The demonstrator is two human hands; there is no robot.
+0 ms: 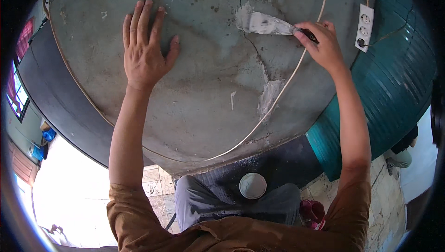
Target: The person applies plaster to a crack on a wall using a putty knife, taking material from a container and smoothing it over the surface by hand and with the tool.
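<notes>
A cracked grey-green wall (199, 76) fills the upper view. My left hand (145, 53) rests flat on it at the left, fingers stretched out and holding nothing. My right hand (320, 41) grips the dark handle of a putty knife (269, 24), whose blade, coated with white filler, lies against the top of a crack. A second white patch of filler (269, 97) covers the crack lower down. A cream cable (241, 141) arcs across the wall, passing beside my right hand. A round white tub (252, 185) sits between my legs.
A white power strip (365, 27) hangs at the upper right beside teal corrugated sheeting (389, 85). A dark panel (51, 94) runs along the left, with small blue items (48, 135) beyond. Tiled floor (153, 185) and red objects (310, 212) show below; a crouched person (399, 154) is partly visible far right.
</notes>
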